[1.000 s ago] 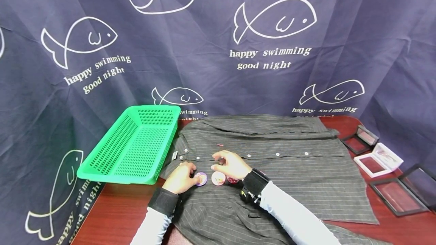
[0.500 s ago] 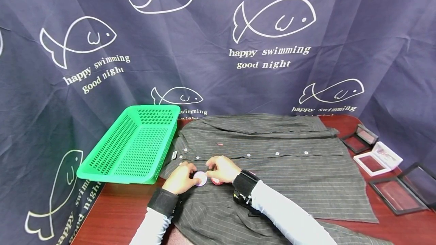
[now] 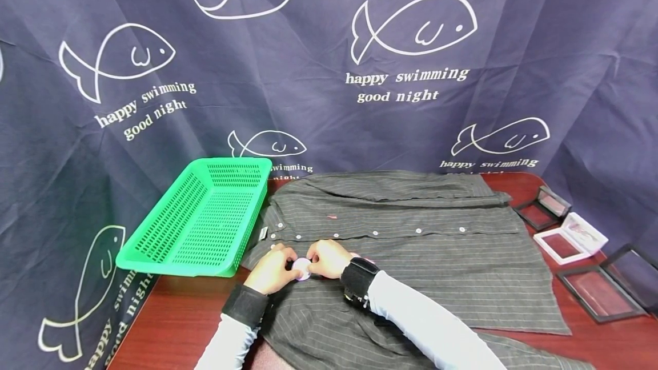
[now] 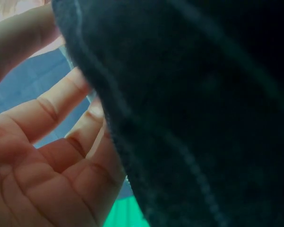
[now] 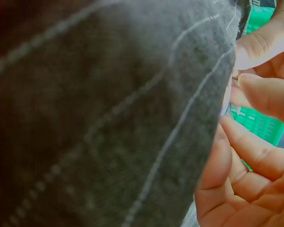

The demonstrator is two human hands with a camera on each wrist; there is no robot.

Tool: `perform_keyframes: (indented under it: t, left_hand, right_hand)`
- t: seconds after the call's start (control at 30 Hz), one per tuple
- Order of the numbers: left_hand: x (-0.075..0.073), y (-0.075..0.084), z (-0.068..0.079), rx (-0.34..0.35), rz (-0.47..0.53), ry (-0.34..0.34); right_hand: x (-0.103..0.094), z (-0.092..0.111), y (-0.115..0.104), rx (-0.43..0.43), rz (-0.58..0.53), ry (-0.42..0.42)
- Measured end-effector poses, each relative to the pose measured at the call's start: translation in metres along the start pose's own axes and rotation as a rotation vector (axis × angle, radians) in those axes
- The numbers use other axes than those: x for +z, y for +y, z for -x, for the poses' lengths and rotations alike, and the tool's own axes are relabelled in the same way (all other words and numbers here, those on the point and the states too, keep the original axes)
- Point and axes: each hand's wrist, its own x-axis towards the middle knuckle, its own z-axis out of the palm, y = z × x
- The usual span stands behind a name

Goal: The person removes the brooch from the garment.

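Note:
A dark grey pinstriped shirt (image 3: 442, 278) with white buttons lies spread over the table. At its left part, a round badge (image 3: 301, 269) with a purple rim and a pale, shiny face sits between my hands. My left hand (image 3: 272, 270) holds the badge at its left side with thumb and finger. From the right, my right hand (image 3: 329, 259) pinches its edge, fingertips close to the left thumb. In both wrist views a fold of dark cloth (image 4: 179, 104) covers much of the picture; only a pale sliver of the badge (image 5: 225, 100) shows in the right wrist view.
A green plastic basket (image 3: 216, 270) stands on the left of the red-brown table (image 3: 169, 307). Along the right edge lie open compact cases: a small dark one (image 3: 540, 217), a white one (image 3: 565, 244) and a larger black one (image 3: 601, 296). A pink-rimmed badge (image 3: 366, 257) shows beside the right wrist.
My right hand has moved left, past another badge, to the purple-rimmed badge, and its fingers have closed at the edge. The left hand has stayed at that badge.

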Motion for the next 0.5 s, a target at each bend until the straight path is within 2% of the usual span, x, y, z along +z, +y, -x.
perform_keyframes:
  t: [0.27, 0.5]
  left_hand:
    - [0.003, -0.004, 0.001, 0.023, -0.015, 0.021]
    - [0.005, -0.005, 0.001, 0.044, -0.025, 0.036]
  right_hand:
    - [0.015, -0.01, 0.016, -0.016, 0.038, 0.022]
    - [0.007, -0.011, 0.003, 0.052, 0.043, -0.033]
